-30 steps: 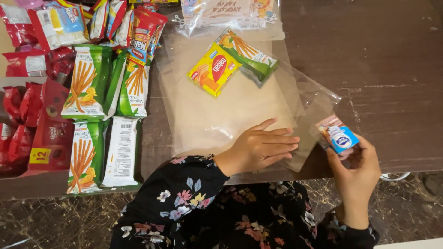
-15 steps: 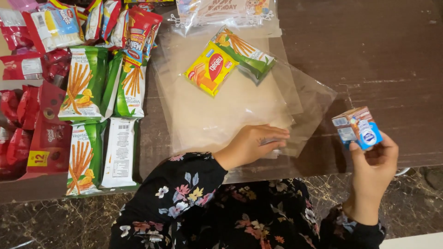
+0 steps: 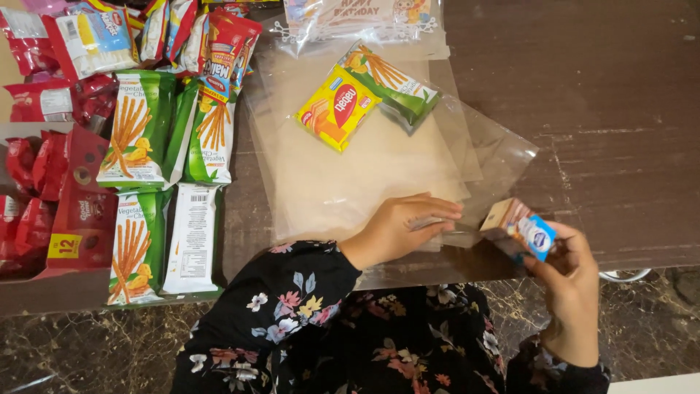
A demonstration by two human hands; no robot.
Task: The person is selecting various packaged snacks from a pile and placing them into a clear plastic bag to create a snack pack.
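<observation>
Person wears a black garment with a floral print: small flowers in pink, white, pale blue and yellow, with reddish and tan blooms lower down. Left sleeve (image 3: 284,306) is long, ending at the wrist with a gathered, slightly ruffled cuff. Right sleeve (image 3: 558,376) shows only at its cuff near the frame's lower right edge. Left hand (image 3: 401,226) and right hand (image 3: 569,284) are bare; no rings, watch or bracelets visible.

The left hand (image 3: 405,226) lies palm down, fingers curled and pinching, its floral-sleeved forearm reaching in from the near left. The right hand (image 3: 569,273) is raised at the near right, wrist bent, fingers closed in a grip.
</observation>
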